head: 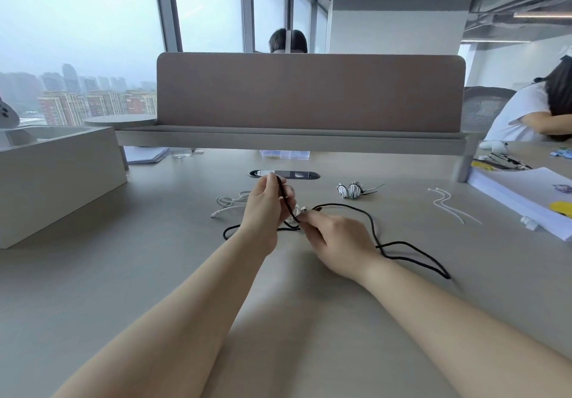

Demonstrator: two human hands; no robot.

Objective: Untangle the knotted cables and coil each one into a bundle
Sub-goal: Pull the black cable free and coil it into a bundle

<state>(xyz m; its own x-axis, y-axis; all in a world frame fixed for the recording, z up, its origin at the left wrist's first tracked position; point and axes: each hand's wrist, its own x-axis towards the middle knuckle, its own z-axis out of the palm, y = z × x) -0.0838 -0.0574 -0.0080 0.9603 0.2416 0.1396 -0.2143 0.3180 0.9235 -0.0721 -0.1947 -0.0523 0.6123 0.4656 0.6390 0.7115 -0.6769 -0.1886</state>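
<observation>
1. Left hand (266, 208) is raised above the desk (154, 274), thumb and curled fingers pinching the black cable (337, 204) near its upper end.
2. Right hand (337, 239) sits low by the desk, fingertips pinching the same cable just below the left hand.
3. The rest of the black cable lies loose on the desk, looping away to the right.
4. White cable (229, 203) lies uncoiled behind the left hand.
5. Striped coiled bundle (351, 189) rests farther back, well apart.
</observation>
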